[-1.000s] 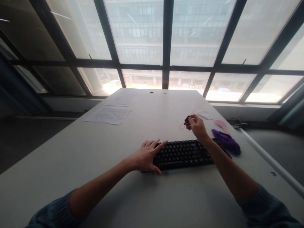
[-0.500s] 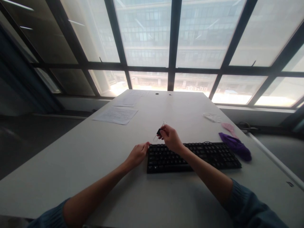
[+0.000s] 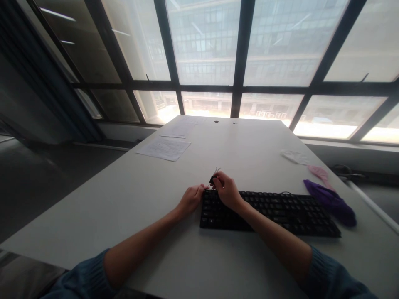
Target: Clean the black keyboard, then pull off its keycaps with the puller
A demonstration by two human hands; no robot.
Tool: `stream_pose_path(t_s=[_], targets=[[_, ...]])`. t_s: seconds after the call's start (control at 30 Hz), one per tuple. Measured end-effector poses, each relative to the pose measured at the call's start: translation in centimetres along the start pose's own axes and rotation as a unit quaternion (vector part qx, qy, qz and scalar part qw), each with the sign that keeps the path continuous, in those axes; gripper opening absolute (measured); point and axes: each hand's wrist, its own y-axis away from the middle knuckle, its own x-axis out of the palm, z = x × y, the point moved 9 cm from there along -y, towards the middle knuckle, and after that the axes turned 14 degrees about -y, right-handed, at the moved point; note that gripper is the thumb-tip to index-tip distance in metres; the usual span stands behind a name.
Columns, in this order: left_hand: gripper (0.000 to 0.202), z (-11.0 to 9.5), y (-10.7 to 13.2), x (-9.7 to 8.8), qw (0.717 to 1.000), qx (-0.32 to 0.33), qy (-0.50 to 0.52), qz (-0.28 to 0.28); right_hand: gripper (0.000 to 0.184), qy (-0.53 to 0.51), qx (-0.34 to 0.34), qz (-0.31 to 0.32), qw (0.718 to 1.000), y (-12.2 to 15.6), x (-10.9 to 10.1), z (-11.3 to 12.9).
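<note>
Right hand (image 3: 227,192) pinches likely binder clip (image 3: 212,180); keyboard (image 3: 277,207) lettering illegible.

The left forearm (image 3: 145,243) slants in from the near left, the right forearm (image 3: 274,241) from the near right, both bare. The left hand (image 3: 190,199) is bent at the knuckles, its fingers together and pointing far and right. Just right of it, the right hand (image 3: 228,192) pinches, thumb against curled fingers. Whether the fingertips touch is unclear.
</note>
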Motion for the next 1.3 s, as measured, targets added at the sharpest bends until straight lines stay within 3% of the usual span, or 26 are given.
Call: stream_pose_path(t_s=[0.17, 0.4, 0.73, 0.9, 1.07, 1.3], targets=[[0.059, 0.0, -0.1, 0.1, 1.000, -0.011, 0.003, -0.003, 0.014, 0.026, -0.005, 0.008, 1.000, 0.0, 0.0, 0.3], [0.061, -0.1, 0.0, 0.0, 1.000, -0.003, -0.023, -0.004, 0.012, 0.081, -0.029, 0.071, 0.994, 0.5, 1.2, 1.1], [0.037, -2.6, -0.1, -1.3, 0.992, 0.129, 0.003, 0.006, 0.021, 0.112, -0.054, 0.079, 0.989, 0.4, 1.3, 0.8], [0.028, -1.9, -0.3, -0.8, 0.995, 0.103, 0.013, 0.003, 0.021, 0.065, -0.044, 0.055, 0.995, 0.4, 0.7, 0.8], [0.031, -1.0, -0.5, -0.4, 0.997, 0.064, 0.032, 0.000, 0.018, 0.040, -0.024, 0.014, 0.999, 0.1, -0.1, 0.2], [0.037, -1.0, -0.5, -1.1, 0.997, 0.065, 0.038, -0.025, 0.016, 0.023, -0.015, 0.006, 1.000, 0.1, -0.3, -0.3]])
